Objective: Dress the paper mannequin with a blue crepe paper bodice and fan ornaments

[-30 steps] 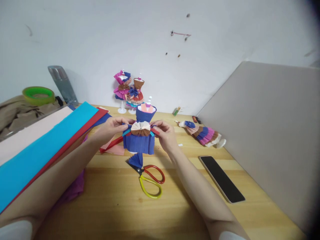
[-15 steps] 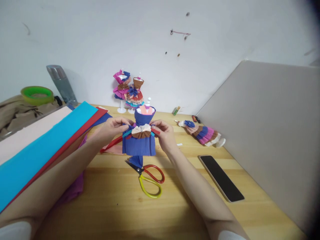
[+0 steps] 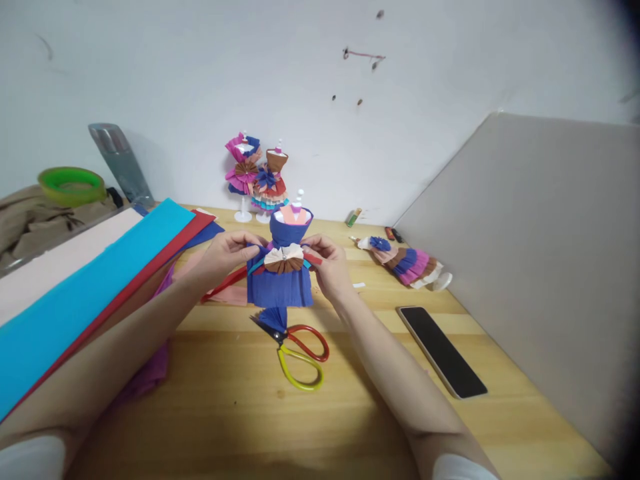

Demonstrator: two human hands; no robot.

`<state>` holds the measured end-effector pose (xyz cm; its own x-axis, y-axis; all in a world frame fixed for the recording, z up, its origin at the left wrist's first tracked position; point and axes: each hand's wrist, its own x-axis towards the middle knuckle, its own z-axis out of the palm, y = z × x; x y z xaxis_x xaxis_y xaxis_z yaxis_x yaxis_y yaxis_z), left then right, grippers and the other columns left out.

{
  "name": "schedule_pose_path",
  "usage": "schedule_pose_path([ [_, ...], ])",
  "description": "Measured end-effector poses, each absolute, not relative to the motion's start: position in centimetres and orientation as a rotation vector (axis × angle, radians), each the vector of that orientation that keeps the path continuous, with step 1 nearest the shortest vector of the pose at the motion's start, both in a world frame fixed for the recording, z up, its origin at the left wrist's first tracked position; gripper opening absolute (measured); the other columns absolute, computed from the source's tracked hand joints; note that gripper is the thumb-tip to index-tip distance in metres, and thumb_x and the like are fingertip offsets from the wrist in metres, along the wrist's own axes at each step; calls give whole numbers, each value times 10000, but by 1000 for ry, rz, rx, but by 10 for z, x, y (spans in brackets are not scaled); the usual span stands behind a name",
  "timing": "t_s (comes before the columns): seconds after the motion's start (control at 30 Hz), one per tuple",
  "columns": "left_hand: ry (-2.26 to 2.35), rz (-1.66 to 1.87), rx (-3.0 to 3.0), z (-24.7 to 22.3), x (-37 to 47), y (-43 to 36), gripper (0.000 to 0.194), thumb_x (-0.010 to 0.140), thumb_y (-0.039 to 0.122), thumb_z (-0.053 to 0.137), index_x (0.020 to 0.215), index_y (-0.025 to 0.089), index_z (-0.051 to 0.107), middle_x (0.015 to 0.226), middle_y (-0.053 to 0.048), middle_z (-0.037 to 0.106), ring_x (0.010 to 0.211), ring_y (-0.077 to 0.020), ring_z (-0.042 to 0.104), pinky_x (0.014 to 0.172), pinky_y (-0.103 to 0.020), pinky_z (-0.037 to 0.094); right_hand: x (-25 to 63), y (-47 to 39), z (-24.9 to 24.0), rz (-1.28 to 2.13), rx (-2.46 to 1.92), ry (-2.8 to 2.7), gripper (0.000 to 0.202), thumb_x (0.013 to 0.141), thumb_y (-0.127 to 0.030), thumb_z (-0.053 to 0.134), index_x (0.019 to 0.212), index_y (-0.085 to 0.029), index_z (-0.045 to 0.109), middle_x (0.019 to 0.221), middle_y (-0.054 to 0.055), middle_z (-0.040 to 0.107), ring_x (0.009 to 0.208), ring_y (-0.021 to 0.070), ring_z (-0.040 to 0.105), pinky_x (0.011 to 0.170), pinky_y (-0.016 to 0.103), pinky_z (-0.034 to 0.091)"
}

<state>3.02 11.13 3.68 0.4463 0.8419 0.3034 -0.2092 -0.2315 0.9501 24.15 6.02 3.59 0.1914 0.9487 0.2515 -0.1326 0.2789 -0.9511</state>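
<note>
We hold a small mannequin in a blue paper dress (image 3: 280, 283) upright over the table (image 3: 360, 413). Our left hand (image 3: 225, 257) pinches the waist band at one side, and our right hand (image 3: 327, 263) pinches it at the other, flanking the cream-and-brown fan bow (image 3: 283, 258). Scissors (image 3: 295, 347) lie just in front, a phone (image 3: 443, 351) to the right, and coloured paper sheets (image 3: 90, 293) on the left.
</note>
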Motion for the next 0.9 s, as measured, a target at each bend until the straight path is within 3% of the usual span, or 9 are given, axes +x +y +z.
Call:
schedule_pose_path([
  [0.5, 629, 1002, 1631, 49, 32, 106, 208, 696, 281, 760, 635, 169, 595, 896, -72, 730, 855, -197, 665, 747, -303, 517, 246, 60, 35, 1028, -960, -1079, 252, 586, -397, 831, 676, -197, 708, 572, -19, 635, 468, 76, 448, 429, 199, 301],
  [0.77, 531, 1035, 1638, 40, 27, 114, 213, 776, 323, 742, 694, 184, 603, 1066, -87, 731, 1095, -239, 648, 906, -340, 496, 251, 59, 38, 1028, -949, -1089, 218, 586, -363, 830, 703, -211, 726, 629, -13, 659, 474, 75, 439, 429, 205, 285],
  [0.9, 506, 1077, 1604, 40, 25, 114, 194, 790, 308, 742, 715, 184, 612, 1110, -76, 727, 1097, -234, 655, 945, -357, 492, 250, 58, 40, 1034, -948, -1078, 210, 570, -339, 829, 701, -211, 727, 647, -8, 669, 474, 76, 432, 427, 207, 279],
])
